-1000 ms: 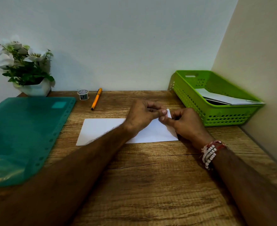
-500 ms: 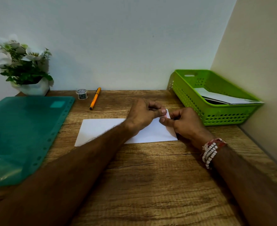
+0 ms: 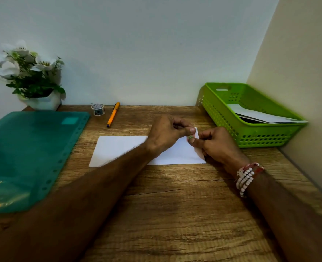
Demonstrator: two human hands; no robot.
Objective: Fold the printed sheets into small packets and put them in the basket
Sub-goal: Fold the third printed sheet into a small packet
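Near the right edge of the table (image 3: 175, 214), pinching the lifted far corner of the sheet (image 3: 118, 150) with left grip (image 3: 166, 135) and right grip (image 3: 219, 146), both curled, angled inward.

The sheet (image 3: 122, 150) at mid-frame is plain white. At right, the basket (image 3: 251, 137) is lime green, its walls a grid of small slots. The counter (image 3: 175, 205) shows brown wood grain. At left is a translucent teal folder (image 3: 24, 152). The pen (image 3: 113, 114), upper centre, is orange and black-tipped. The flowers (image 3: 29, 69), upper left, are white with green leaves. The bracelet (image 3: 246, 178), lower right, has white beads and red thread.
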